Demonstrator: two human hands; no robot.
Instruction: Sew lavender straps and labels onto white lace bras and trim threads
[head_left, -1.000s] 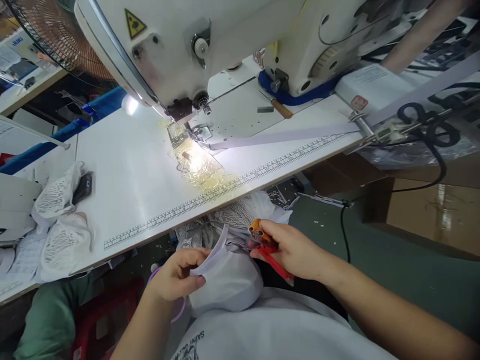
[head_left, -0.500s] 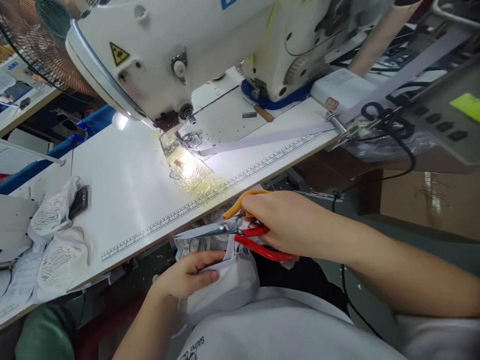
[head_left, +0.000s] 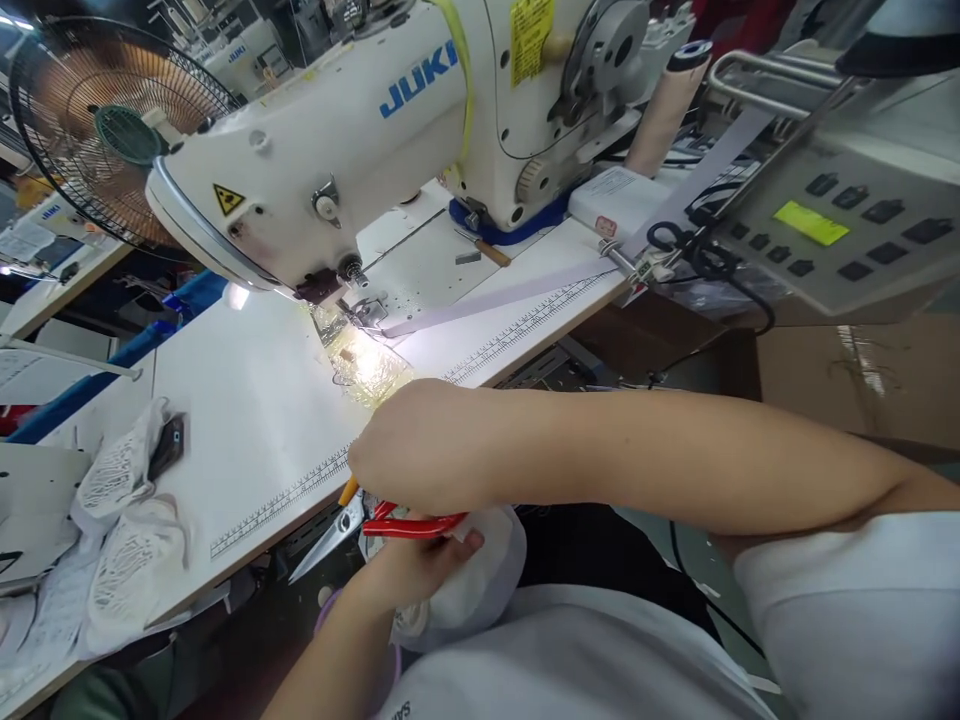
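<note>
My right hand [head_left: 416, 445] is closed around a pair of scissors [head_left: 334, 535] with red and orange handles. Their blades point down and left, past the table's front edge. My left hand [head_left: 405, 578] grips a white bra [head_left: 491, 560] over my lap, its thumb lying on a smooth cup. The red handle crosses just above the left fingers, so part of that grip is hidden. My right hand and forearm cover some of the bra too. Whether the blades are open is hard to make out.
A white sewing machine [head_left: 300, 180] stands on the table [head_left: 255, 400], its lamp lighting yellowish clear film [head_left: 367, 365]. White tape [head_left: 517, 290] runs to the needle area. White lace bra cups [head_left: 139, 560] lie at left beside a dark object [head_left: 166, 447]. A fan [head_left: 112, 130] and control panel [head_left: 847, 220] flank the machine.
My right hand has moved left with the scissors, over my left hand, and the blades have swung downward. My left hand and the bra have shifted slightly right. The view has tilted up.
</note>
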